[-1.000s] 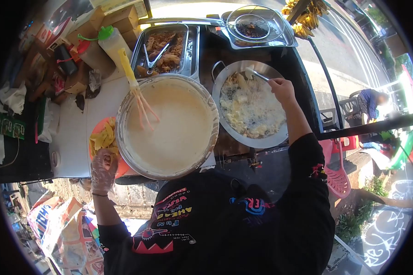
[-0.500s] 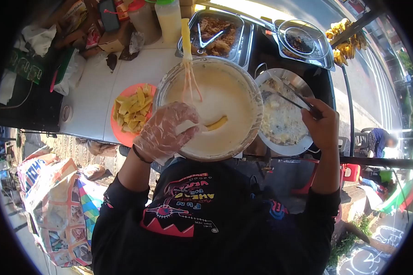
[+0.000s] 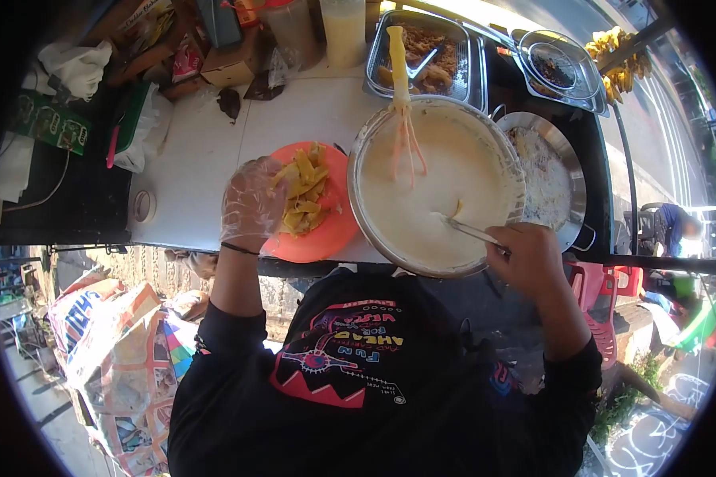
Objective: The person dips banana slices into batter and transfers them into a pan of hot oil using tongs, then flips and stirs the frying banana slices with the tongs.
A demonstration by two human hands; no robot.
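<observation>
My left hand (image 3: 254,199), in a clear plastic glove, is at the left side of the banana slices (image 3: 304,191) on an orange plate (image 3: 338,230); its fingertips are hard to make out. My right hand (image 3: 525,258) is closed around metal tongs (image 3: 473,230). Their tips reach into the pale batter (image 3: 445,175) in a large bowl (image 3: 356,191), beside a slice (image 3: 458,208) that is mostly under the surface. A whisk (image 3: 399,71) with a yellow handle leans in the same bowl. Right of it, food fries in a wide pan (image 3: 578,187).
Behind the bowl stands a tray (image 3: 484,75) of fried food with other tongs. A strainer on a tray (image 3: 561,63) is at the back right, near hanging bananas (image 3: 616,48). Bottles (image 3: 344,32), boxes (image 3: 235,60) and a tape roll (image 3: 143,205) are on the left. A seated person (image 3: 676,230) is far right.
My left hand has moved from over the bowl back to the plate. My right hand has brought the tongs from the pan into the batter. The slice has sunk into the batter.
</observation>
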